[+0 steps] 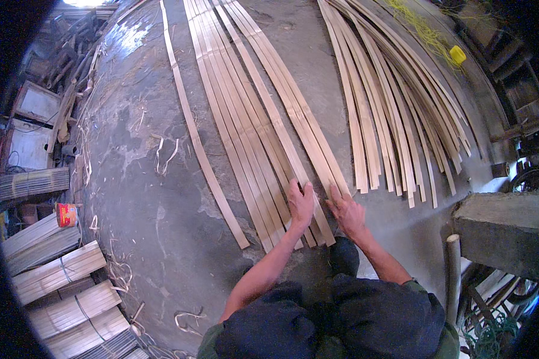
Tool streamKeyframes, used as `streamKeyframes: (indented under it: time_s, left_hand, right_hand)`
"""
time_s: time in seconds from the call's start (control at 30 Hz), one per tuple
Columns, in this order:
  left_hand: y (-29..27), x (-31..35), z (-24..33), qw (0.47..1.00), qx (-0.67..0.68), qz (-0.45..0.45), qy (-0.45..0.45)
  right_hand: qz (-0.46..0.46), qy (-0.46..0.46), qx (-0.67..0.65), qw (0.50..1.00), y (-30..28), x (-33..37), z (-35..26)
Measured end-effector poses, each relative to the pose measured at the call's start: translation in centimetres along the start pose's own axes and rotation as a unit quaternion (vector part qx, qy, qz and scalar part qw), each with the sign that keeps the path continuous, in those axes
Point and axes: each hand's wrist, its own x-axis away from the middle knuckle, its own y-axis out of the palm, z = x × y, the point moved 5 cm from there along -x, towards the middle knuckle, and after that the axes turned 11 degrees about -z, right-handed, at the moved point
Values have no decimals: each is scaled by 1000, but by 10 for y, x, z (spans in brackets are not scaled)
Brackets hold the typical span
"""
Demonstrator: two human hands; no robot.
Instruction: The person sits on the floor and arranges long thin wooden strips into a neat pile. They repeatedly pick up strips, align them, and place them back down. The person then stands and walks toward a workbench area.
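Dark trousers of cloth point(389, 314) cover the two bent knees, which are nearest, and a dark shoe point(344, 257) shows just beyond them. Past the knees, the left hand point(301, 204) has its fingers and thumb bent over long, flat bamboo strips point(245, 140), close to their near ends; whether it grips one firmly, I cannot tell. Beside it, the right hand point(347, 214) lies with fingers partly curled at the ends of the neighbouring strips; its grip also I cannot tell. These strips are pale, smooth and straight-edged, lying side by side, with faint bands across them. On the left, one single strip point(200, 146) lies apart on the grey concrete floor point(144, 206), whose surface is worn and patchy. On the right, near a rough concrete block point(503, 230) and a round wooden pole point(453, 275), a loose fan of similar strips point(389, 113) spreads with uneven ends. Along the left edge are flat bundles point(60, 272) of slats, tied with thin cord, and a red tin point(66, 215). Farther, thin curled shavings point(161, 157) lie on the floor, and tangled yellow string point(422, 30) is at upper right.
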Motion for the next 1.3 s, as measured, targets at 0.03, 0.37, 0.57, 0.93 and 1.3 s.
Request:
streamKeyframes:
  time_s: [0.03, 0.37, 0.57, 0.93, 1.3]
  left_hand:
    - [1, 1, 3, 1000, 5, 15, 25]
    - [-2, 3, 15, 998, -1, -45, 39]
    - [4, -2, 1, 997, -40, -50, 49]
    - [14, -4, 27, 994, -23, -104, 24]
    - [18, -8, 12, 994, -22, -89, 53]
  right_hand:
    - [0, 1, 20, 1000, -1, 0, 1]
    - [-4, 28, 39, 999, 5, 5, 3]
    - [43, 3, 97, 994, 10, 11, 0]
    - [13, -71, -285, 956, 2, 24, -7]
    - [-28, -56, -234, 970, 17, 20, -17]
